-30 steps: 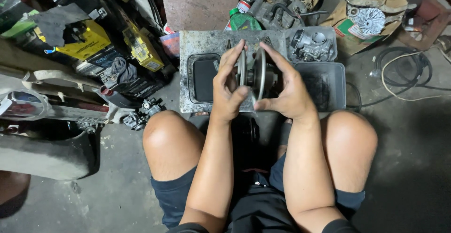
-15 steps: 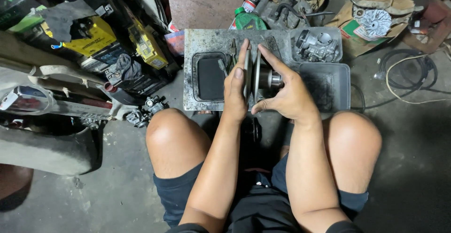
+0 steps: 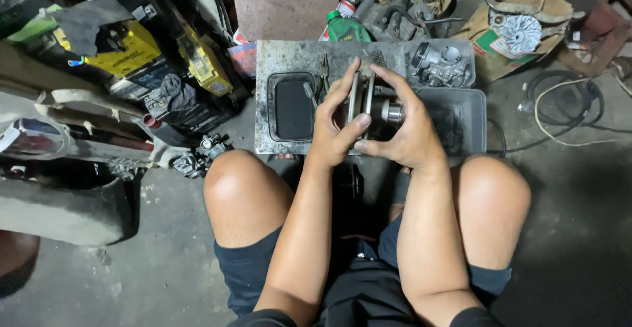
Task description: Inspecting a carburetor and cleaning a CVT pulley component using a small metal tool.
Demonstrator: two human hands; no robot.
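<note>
A round metal pulley assembly (image 3: pixel 364 100), two discs on a short shaft with a shiny hub at its right end, is gripped on edge by both hands in front of my knees. My left hand (image 3: pixel 334 126) presses flat against the left disc with the fingers pointing up. My right hand (image 3: pixel 406 133) wraps the right disc, thumb on the lower rim and forefinger over the top. The pulley hangs over a worn grey metal tray (image 3: pixel 280 57) on the floor.
A black rectangular recess (image 3: pixel 293 108) sits in the tray's left half, pliers (image 3: pixel 322 77) beside it. A grey plastic tub (image 3: pixel 461 113) lies to the right, a carburettor (image 3: pixel 441 63) behind it. A green bottle (image 3: pixel 345 29), yellow cases (image 3: pixel 197 60), cables (image 3: pixel 566 103) and engine parts crowd around.
Both hands have turned the pulley slightly and drawn it a little nearer; the left hand's fingers now lie flatter on the left disc, and the shiny hub shows on the right.
</note>
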